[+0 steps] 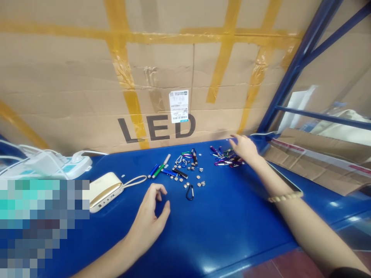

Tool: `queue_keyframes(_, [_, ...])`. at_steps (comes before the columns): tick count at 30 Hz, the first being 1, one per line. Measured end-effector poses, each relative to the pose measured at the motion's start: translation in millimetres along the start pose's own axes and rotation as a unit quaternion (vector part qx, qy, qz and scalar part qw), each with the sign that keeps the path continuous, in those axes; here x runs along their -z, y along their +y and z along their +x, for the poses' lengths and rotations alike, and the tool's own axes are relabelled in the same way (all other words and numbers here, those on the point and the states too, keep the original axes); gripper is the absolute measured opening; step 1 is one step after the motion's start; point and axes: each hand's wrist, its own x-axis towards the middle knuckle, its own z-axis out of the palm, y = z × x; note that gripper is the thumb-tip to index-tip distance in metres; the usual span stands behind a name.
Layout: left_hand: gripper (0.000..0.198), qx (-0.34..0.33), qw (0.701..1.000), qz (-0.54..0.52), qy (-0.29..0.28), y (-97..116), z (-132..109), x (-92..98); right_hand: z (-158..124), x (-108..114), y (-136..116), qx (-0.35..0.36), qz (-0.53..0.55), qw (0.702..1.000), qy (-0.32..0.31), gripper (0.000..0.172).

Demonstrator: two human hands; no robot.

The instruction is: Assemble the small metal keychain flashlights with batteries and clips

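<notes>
My left hand [152, 210] hovers over the near side of the blue table [203, 227], thumb and curled fingers apart and nothing between them. To its right lies a black carabiner [189, 192]. Beyond it are several small silver discs [198, 177] like button cells, a green tube [159, 171], blue tubes [153, 170] and a black tube [180, 173]. My right hand [245, 148] reaches over the right end of a pile of small coloured tubes with carabiners [226, 159]. Its visible fingers are stretched out; whether they touch the pile is hidden.
A cream power bank [106, 189] with a strap rests at left, before a white power strip [78, 166] and cables. Behind rises a large taped cardboard box [159, 100]. At right are a flat dark-screened device [285, 179], an open carton [313, 166] and a blue rack post [290, 85].
</notes>
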Motion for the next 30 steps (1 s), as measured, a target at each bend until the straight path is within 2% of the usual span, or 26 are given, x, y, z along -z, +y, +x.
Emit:
queue_keyframes(2, [0.013, 0.003, 1.000, 0.000, -0.001, 0, 0, 0.2, 14, -8, 25, -0.030, -0.014, 0.999, -0.020, 0.040])
queue_keyframes(4, [0.015, 0.008, 1.000, 0.002, -0.001, 0, 0, 0.4, 20, -14, 40, -0.039, -0.021, 0.998, -0.051, 0.032])
queue_keyframes(6, [0.015, 0.011, 1.000, 0.004, 0.000, 0, 0, 0.4, 22, -18, 47, -0.040, -0.021, 0.997, -0.069, 0.025])
queue_keyframes(9, [0.014, 0.011, 1.000, 0.006, 0.002, -1, 1, 0.1, 24, -15, 51, -0.025, -0.009, 0.997, -0.070, 0.023])
queue_keyframes(13, [0.013, 0.009, 1.000, 0.006, 0.002, 0, 1, -0.3, 28, -5, 55, 0.026, 0.024, 0.997, -0.071, 0.022])
queue_keyframes(18, [0.011, -0.001, 1.000, 0.001, 0.003, 1, 0, 0.5, 26, 2, 56, 0.119, 0.065, 0.984, -0.113, 0.015])
queue_keyframes(20, [0.010, -0.004, 1.000, -0.001, 0.003, 2, -1, 1.0, 25, 4, 53, 0.150, 0.081, 0.977, -0.127, 0.020])
queue_keyframes(23, [0.009, -0.015, 1.000, 0.002, 0.009, 3, -1, 1.5, 22, 10, 41, 0.172, 0.092, 0.973, -0.127, 0.035])
queue_keyframes(25, [0.008, -0.023, 1.000, 0.005, 0.013, 3, -1, 1.6, 13, 14, 22, 0.187, 0.103, 0.972, -0.102, 0.037])
queue_keyframes(26, [0.007, -0.026, 1.000, 0.005, 0.014, 3, 0, 1.5, 5, 15, 8, 0.203, 0.120, 0.969, -0.068, 0.033])
queue_keyframes(28, [0.007, -0.024, 1.000, 0.006, 0.011, 4, 0, 1.4, -20, 15, -26, 0.268, 0.194, 0.943, -0.029, 0.020])
queue_keyframes(30, [0.007, -0.015, 1.000, 0.005, 0.003, 4, 0, 1.3, -53, 11, -62, 0.308, 0.227, 0.923, -0.040, 0.025])
